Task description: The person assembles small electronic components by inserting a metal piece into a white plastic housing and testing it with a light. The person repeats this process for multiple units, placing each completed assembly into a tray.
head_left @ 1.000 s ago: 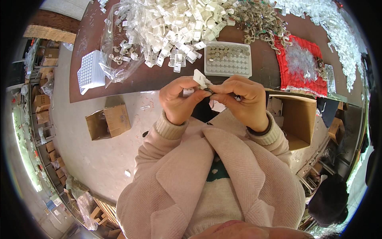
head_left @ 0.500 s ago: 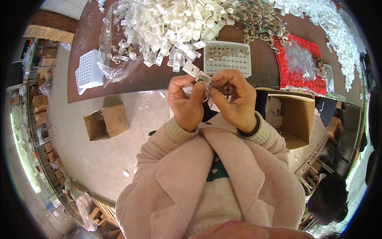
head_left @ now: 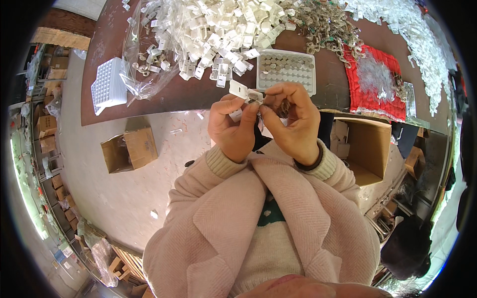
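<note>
My left hand [head_left: 231,124] pinches a small white plastic case [head_left: 239,90] between thumb and fingers, its lid flap standing out to the upper left. My right hand [head_left: 293,116] is closed, its thumb and forefinger together at the right end of the case. A small coiled wire part [head_left: 284,108] shows among the right fingers, partly hidden. Just beyond my hands lies a clear tray [head_left: 313,74] with rows of round silvery discs in its far pockets. A large heap of similar white cases [head_left: 223,32] covers the table behind.
Coiled wire parts [head_left: 325,25] are piled right of the heap. Small clear pieces lie on a red cloth [head_left: 357,94]. Farther right are more clear plastic pieces [head_left: 407,30]. Stacked white trays [head_left: 110,87] and a clear bag [head_left: 144,89] sit left. Cardboard boxes [head_left: 141,148] stand below the table.
The white case has tilted and turned slightly in my left fingers. My right thumb and forefinger have come closer to it, and the hanging part shows less.
</note>
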### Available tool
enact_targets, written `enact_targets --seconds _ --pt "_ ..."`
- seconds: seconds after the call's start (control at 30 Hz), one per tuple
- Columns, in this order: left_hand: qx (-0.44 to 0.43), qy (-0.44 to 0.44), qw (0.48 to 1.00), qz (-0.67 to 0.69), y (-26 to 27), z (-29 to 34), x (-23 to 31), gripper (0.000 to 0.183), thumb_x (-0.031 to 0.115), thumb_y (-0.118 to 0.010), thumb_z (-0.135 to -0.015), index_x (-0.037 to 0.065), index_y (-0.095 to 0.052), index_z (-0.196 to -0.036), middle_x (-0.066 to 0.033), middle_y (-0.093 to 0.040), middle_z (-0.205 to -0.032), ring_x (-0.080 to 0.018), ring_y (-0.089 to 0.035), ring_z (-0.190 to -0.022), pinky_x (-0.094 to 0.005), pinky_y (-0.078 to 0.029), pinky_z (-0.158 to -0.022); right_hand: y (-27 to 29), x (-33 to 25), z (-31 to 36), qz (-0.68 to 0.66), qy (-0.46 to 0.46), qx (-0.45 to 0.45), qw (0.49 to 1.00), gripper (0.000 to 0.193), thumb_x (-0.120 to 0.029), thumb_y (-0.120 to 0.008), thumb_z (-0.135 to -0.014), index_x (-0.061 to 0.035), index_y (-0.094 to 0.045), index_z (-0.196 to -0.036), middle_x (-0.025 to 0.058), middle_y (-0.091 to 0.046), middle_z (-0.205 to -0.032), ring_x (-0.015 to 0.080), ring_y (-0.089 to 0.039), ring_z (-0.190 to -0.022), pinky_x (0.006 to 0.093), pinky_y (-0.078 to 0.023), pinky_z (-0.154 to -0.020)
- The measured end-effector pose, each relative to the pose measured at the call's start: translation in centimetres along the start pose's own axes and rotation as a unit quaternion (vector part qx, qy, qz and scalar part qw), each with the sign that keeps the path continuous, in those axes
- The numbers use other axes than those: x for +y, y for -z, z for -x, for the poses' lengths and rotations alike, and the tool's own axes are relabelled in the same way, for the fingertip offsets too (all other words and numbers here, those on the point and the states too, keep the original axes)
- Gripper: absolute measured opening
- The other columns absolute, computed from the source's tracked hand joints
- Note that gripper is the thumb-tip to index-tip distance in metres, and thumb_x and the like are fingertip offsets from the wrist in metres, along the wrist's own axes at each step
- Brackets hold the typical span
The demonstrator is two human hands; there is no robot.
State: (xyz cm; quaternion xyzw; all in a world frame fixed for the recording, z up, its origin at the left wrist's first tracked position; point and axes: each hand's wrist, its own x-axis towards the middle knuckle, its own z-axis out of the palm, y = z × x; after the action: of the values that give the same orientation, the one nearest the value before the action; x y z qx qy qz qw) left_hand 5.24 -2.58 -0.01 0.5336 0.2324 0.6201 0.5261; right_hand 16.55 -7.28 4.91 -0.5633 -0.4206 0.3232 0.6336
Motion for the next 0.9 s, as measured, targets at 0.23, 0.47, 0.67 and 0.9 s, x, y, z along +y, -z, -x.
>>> enact_targets --seconds 0.23,0.47,0.67,0.9 --pt "0.033 0.013 0.999 0.021 0.1 -0.1 0.3 0.027 -0.012 -0.066 -0.089 0.003 -0.051 -0.107 -0.0095 -0.059 -0.099 -0.0113 -0.059 -0.081 -0.0243 -0.054 -0.063 0.2 0.5 -0.5 -0.104 -0.015 -0.011 0.994 0.031 0.007 -0.069 -0.082 -0.0021 -0.058 -0.11 0.0017 -0.065 -0.089 0.0062 -0.061 -0.081 0.0211 -0.05 -0.068" --pt "0.009 0.006 1.0 0.022 -0.2 0.0 0.3 0.027 -0.012 -0.065 -0.09 0.003 -0.051 -0.107 -0.01 -0.058 -0.098 -0.0111 -0.059 -0.077 -0.0243 -0.053 -0.056 0.3 -0.2 -0.2 -0.067 -0.054 -0.035 0.996 0.033 0.007 -0.07 -0.081 -0.0022 -0.057 -0.11 -0.0003 -0.062 -0.085 0.0055 -0.06 -0.082 0.021 -0.049 -0.073" --pt "-0.016 -0.005 0.999 0.035 -0.2 0.0 0.3 0.026 -0.013 -0.063 -0.09 0.002 -0.05 -0.107 -0.0111 -0.059 -0.099 -0.0116 -0.06 -0.076 -0.0244 -0.053 -0.055 0.6 0.1 -0.6 -0.104 -0.058 -0.045 0.992 0.03 0.008 -0.069 -0.081 -0.0033 -0.057 -0.107 -0.0014 -0.061 -0.084 0.0031 -0.057 -0.079 0.0184 -0.044 -0.069" --pt "-0.036 -0.016 0.999 0.028 0.2 0.1 -0.2 0.027 -0.013 -0.065 -0.089 0.002 -0.052 -0.108 -0.0147 -0.062 -0.106 -0.014 -0.064 -0.083 -0.0257 -0.056 -0.065 1.0 -0.4 -0.7 -0.074 -0.053 -0.056 0.994 0.029 0.011 -0.067 -0.08 -0.0035 -0.055 -0.102 -0.0002 -0.06 -0.085 0.003 -0.054 -0.074 0.0185 -0.042 -0.065"
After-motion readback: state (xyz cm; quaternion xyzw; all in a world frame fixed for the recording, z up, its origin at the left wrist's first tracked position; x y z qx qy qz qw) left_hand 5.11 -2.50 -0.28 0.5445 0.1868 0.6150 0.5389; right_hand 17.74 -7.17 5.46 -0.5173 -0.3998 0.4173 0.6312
